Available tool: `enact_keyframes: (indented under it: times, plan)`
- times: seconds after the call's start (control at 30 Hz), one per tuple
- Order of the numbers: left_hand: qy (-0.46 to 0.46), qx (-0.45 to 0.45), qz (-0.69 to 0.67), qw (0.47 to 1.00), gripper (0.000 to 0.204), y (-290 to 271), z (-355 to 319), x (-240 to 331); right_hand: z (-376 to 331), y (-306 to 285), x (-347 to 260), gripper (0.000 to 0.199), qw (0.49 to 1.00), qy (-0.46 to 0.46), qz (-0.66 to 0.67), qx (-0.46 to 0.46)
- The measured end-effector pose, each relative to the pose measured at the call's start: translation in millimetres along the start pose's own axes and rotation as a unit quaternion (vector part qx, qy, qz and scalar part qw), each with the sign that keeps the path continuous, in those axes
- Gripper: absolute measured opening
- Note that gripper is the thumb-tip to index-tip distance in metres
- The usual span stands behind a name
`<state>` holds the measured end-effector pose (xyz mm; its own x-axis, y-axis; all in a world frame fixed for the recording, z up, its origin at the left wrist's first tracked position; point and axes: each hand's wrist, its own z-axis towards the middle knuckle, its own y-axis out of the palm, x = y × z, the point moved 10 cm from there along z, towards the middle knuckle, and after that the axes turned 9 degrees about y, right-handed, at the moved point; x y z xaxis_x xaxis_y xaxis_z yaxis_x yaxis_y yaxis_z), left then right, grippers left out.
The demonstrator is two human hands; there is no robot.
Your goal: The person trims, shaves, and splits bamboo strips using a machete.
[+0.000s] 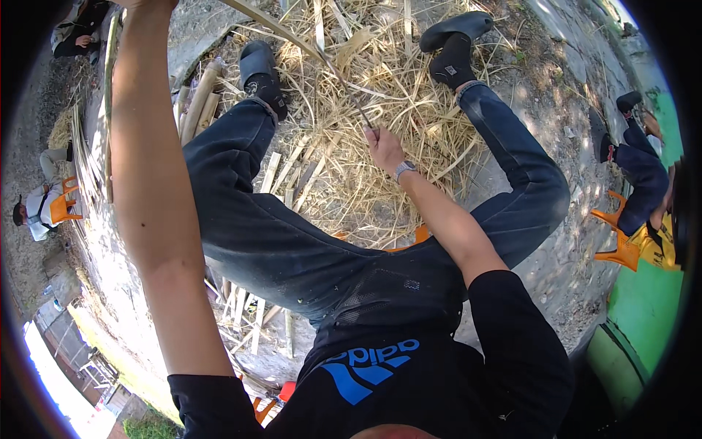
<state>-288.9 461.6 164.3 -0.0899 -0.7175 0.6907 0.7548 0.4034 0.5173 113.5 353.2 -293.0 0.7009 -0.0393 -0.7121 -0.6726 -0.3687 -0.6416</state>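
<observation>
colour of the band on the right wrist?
Silver-grey wristband, just behind the right hand; head view.

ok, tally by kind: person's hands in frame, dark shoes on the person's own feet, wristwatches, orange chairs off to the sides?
Hands: 1, the right hand
Dark shoes: 2
Wristwatch: 1
Orange chairs: 2
Total: 6

Dry, matt bamboo shavings (365, 110); rough concrete ground (563, 95).
</observation>
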Motion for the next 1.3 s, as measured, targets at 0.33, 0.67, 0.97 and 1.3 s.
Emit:
enact_keyframes:
  times: [0.33, 0.67, 0.97, 1.3]
  plan:
    - [0.013, 0.094, 0.0, 0.995, 0.074, -48, 18, 13, -39, 15, -81, 0.058, 0.523, 0.42, 0.605, -0.429]
    - [-0.049, -0.05, 0.021, 0.997, 0.072, 16, -16, 17, -13, 6, -12, 0.068, 0.997, 0.066, 0.033, 0.009]
    - [-0.061, -0.114, 0.056, 0.99, 0.075, -34, 31, 71, -24, 34, 58, 0.073, 0.941, 0.248, 0.096, -0.207]
    - [-0.028, -0.157, 0.029, 0.987, 0.078, 1, 23, 124, 10, -100, -105, 0.058, 0.96, 0.022, 0.271, -0.063]
